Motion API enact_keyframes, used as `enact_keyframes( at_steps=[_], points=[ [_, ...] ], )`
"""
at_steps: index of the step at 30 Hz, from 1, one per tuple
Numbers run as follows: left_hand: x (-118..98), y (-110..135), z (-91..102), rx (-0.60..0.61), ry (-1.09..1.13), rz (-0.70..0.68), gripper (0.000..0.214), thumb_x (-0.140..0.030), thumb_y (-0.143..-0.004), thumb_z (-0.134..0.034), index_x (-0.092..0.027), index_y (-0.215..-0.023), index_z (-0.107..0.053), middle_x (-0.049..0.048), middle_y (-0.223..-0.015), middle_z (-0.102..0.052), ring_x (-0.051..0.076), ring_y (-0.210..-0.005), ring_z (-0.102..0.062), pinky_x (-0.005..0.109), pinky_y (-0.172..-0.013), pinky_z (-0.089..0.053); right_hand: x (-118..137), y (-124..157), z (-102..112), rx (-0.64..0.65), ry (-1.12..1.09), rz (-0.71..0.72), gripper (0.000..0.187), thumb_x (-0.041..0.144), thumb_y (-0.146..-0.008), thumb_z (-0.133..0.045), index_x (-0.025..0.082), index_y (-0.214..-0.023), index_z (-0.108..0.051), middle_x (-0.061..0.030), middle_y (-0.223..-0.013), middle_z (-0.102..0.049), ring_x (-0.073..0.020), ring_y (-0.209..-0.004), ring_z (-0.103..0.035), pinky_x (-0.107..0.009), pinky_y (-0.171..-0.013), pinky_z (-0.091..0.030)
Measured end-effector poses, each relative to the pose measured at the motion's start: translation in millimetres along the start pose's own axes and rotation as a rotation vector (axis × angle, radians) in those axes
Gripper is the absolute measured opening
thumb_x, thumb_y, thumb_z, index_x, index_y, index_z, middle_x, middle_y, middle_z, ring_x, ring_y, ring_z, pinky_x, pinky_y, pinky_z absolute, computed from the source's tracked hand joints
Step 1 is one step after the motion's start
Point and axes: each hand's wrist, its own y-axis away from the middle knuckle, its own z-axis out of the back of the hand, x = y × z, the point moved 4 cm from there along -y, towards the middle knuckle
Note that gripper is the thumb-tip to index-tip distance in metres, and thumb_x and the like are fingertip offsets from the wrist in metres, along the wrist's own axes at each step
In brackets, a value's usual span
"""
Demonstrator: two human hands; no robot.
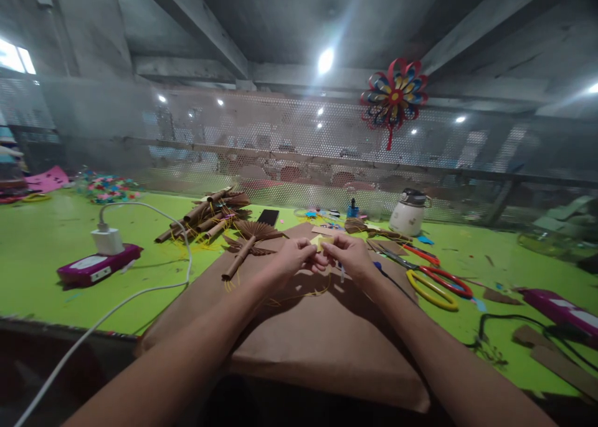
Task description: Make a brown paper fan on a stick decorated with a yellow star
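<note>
My left hand (299, 254) and my right hand (349, 256) meet over a brown paper sheet (322, 333). Between their pinched fingertips is a small yellow piece of paper (322, 241), partly covered by the fingers. Thin yellow string (280, 301) trails on the sheet below. To the left of my hands lies a brown pleated paper fan (256, 231) with a rolled paper tube (239, 259) across it. A blue-ended tool (377, 266) with a dark cord is partly hidden beside my right wrist.
Rolled brown tubes (199, 209) with yellow string are piled at the back left, near a dark phone (268, 217). Scissors with red and yellow handles (432, 288) lie right. A white flask (408, 213) stands behind. Purple power strips (100, 266) and cables flank the sheet.
</note>
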Motion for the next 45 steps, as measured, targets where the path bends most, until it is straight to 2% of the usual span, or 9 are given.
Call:
enact_keyframes(
  at_steps=[13,17,23,27,31,37,41,45],
  points=[
    [-6,5,-7.4,0.017,-0.066,-0.084,0.015,-0.025,-0.078,-0.056,-0.011,-0.074,-0.061,0.0086,-0.07,-0.064,0.012,-0.059,-0.056,0.029,-0.062,-0.044,-8,0,-2,-0.099,0.052,-0.014,0.02,0.033,-0.068,-0.064,0.02,-0.06,-0.051,0.0042,-0.046,-0.053,-0.0097,-0.038,-0.044,-0.023,-0.04,-0.033],
    [-5,7,-7.3,0.034,-0.004,-0.033,0.013,-0.023,-0.076,-0.056,-0.012,-0.072,-0.061,0.0086,-0.074,-0.064,0.012,-0.062,-0.057,0.026,-0.062,-0.044,-10,0,-1,-0.1,0.067,-0.026,0.021,0.035,-0.067,-0.065,0.02,-0.059,-0.052,0.0032,-0.047,-0.055,-0.0103,-0.039,-0.044,-0.024,-0.04,-0.033],
    [0,5,-4.8,0.029,0.061,0.034,0.023,-0.033,-0.08,-0.057,-0.012,-0.077,-0.065,0.0101,-0.075,-0.066,0.012,-0.062,-0.058,0.025,-0.06,-0.042,-12,-1,0,-0.132,0.099,0.009,0.024,0.036,-0.065,-0.067,0.02,-0.056,-0.052,0.0033,-0.046,-0.053,-0.0098,-0.04,-0.043,-0.023,-0.04,-0.031],
    [4,3,-3.3,0.024,0.04,0.042,0.017,-0.027,-0.076,-0.064,-0.011,-0.072,-0.065,0.0104,-0.075,-0.067,0.011,-0.061,-0.057,0.025,-0.062,-0.043,-12,-1,-1,-0.129,0.087,0.004,0.022,0.036,-0.064,-0.067,0.02,-0.057,-0.053,0.0034,-0.047,-0.053,-0.01,-0.04,-0.043,-0.024,-0.04,-0.032],
    [3,3,-3.3,0.007,0.029,0.046,0.014,-0.024,-0.076,-0.062,-0.012,-0.07,-0.063,0.0091,-0.07,-0.067,0.012,-0.06,-0.057,0.026,-0.062,-0.043,-10,0,-1,-0.128,0.093,0.005,0.022,0.035,-0.065,-0.067,0.02,-0.056,-0.053,0.0035,-0.046,-0.053,-0.0104,-0.04,-0.045,-0.024,-0.041,-0.033],
    [3,3,-3.8,-0.013,-0.007,0.015,0.01,-0.021,-0.076,-0.06,-0.014,-0.069,-0.058,0.0077,-0.067,-0.066,0.013,-0.06,-0.059,0.027,-0.061,-0.043,-12,1,-1,-0.12,0.072,-0.086,0.02,0.032,-0.064,-0.067,0.019,-0.058,-0.053,0.0044,-0.043,-0.051,-0.0098,-0.038,-0.044,-0.023,-0.039,-0.031],
    [1,5,-4.0,-0.014,-0.001,0.012,0.01,-0.022,-0.075,-0.062,-0.013,-0.071,-0.059,0.008,-0.068,-0.066,0.011,-0.059,-0.057,0.027,-0.061,-0.042,-10,2,1,-0.106,-0.064,-0.128,0.023,0.033,-0.061,-0.073,0.017,-0.066,-0.056,0.003,-0.051,-0.057,-0.0101,-0.046,-0.049,-0.023,-0.045,-0.037],
    [-3,7,-4.6,0.021,0.002,0.003,0.013,-0.025,-0.076,-0.063,-0.012,-0.073,-0.061,0.0081,-0.07,-0.065,0.011,-0.06,-0.057,0.027,-0.063,-0.043,-10,3,0,-0.025,-0.328,-0.233,0.043,0.032,-0.055,-0.079,0.02,-0.092,-0.06,-0.0028,-0.079,-0.067,-0.0142,-0.064,-0.061,-0.026,-0.057,-0.046]
  ],
)
